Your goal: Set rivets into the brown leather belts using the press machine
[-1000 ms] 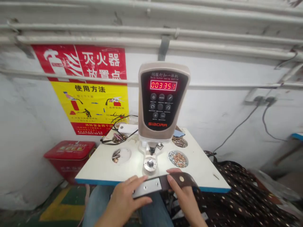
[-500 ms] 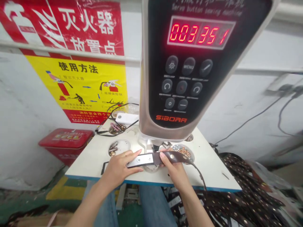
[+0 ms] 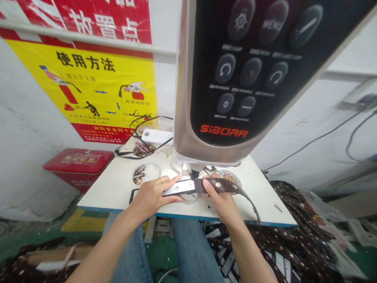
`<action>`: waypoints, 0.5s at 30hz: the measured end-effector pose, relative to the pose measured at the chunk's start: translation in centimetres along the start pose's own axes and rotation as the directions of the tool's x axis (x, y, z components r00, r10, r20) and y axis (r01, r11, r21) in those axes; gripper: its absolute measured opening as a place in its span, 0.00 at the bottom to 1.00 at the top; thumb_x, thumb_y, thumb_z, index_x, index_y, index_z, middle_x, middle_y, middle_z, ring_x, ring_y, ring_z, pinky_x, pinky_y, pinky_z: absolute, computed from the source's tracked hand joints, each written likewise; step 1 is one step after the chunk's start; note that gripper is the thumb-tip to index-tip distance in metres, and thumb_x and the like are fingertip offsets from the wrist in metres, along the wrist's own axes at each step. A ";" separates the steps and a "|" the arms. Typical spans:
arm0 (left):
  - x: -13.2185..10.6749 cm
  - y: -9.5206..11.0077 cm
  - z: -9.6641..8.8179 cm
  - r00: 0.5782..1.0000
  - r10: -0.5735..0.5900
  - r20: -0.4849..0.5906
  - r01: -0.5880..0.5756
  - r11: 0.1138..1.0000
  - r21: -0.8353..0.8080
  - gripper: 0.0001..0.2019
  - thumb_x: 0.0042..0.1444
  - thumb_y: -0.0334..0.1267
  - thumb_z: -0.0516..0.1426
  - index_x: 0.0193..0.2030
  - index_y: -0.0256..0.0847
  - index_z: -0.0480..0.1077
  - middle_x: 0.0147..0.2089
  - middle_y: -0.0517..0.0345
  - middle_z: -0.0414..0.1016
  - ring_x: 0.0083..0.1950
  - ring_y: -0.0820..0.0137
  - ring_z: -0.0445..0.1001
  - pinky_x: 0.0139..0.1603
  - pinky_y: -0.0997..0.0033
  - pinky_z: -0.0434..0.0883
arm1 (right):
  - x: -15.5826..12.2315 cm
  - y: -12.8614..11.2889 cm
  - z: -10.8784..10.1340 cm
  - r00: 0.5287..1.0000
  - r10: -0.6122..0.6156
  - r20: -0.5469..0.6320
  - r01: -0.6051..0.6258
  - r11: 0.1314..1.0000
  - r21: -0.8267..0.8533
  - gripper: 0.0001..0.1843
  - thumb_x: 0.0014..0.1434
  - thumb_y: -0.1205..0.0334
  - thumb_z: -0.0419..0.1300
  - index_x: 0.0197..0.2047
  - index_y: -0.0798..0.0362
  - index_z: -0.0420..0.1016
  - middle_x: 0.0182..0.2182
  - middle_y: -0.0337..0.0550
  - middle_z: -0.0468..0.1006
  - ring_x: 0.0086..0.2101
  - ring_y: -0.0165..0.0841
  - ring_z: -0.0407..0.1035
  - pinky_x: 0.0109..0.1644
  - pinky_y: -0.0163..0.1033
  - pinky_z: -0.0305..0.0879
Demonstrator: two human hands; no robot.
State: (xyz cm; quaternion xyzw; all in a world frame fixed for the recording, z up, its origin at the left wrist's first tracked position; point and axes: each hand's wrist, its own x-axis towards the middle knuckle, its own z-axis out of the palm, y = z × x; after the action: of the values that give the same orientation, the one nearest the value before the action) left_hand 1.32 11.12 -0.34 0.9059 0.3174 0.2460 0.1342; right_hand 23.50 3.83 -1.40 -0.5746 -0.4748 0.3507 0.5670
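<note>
A dark brown belt [image 3: 219, 185] with metal studs stretches between my hands, just below the button machine's working head [image 3: 194, 173]. Its left part carries a pale silvery plate [image 3: 184, 186] with a small round rivet or hole. My left hand [image 3: 153, 194] pinches the plate end between thumb and fingers. On the brown part, my right hand [image 3: 219, 200] presses its thumb on top, with the other fingers hidden underneath. The belt's loose tail hangs down past the table's front edge on the right. A shallow round dish [image 3: 190, 197] shows partly beneath the belt.
The white table [image 3: 103, 192] holds a dish of metal pieces [image 3: 147, 173], another of copper-coloured bits [image 3: 226, 175], a white box [image 3: 157, 136] and black cables. The machine's panel [image 3: 250, 78] looms above. Piled studded belts [image 3: 294, 236] lie at right; a red bin [image 3: 79, 165] stands left.
My view has come closer to the machine and tilted down, so the red number display is out of sight. The belt has shifted slightly toward the machine head, still held in both hands.
</note>
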 end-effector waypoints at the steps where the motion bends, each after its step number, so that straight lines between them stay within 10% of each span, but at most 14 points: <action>1: -0.2 -0.1 0.2 1.000 0.026 -0.017 -0.026 0.999 0.019 0.26 0.59 0.50 0.59 0.62 0.42 0.66 0.46 0.54 0.78 0.44 0.67 0.77 0.42 0.75 0.71 | 0.0 0.0 0.0 1.000 -0.009 -0.002 0.009 1.000 -0.014 0.17 0.58 0.45 0.58 0.40 0.50 0.70 0.24 0.36 0.69 0.26 0.34 0.67 0.35 0.40 0.67; 15: 0.0 0.8 -0.6 0.992 0.057 -0.109 -0.050 0.996 0.068 0.26 0.58 0.52 0.58 0.59 0.39 0.68 0.45 0.50 0.78 0.45 0.64 0.77 0.43 0.72 0.73 | 0.1 -1.0 0.6 0.993 -0.073 -0.091 0.077 0.996 0.045 0.14 0.58 0.47 0.59 0.37 0.49 0.69 0.26 0.36 0.69 0.24 0.32 0.63 0.31 0.38 0.63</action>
State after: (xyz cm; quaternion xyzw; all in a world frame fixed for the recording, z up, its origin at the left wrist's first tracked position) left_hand 1.41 10.56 0.52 0.9029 0.3078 0.2891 0.0803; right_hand 22.80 4.08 -0.51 -0.5575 -0.4614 0.3146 0.6142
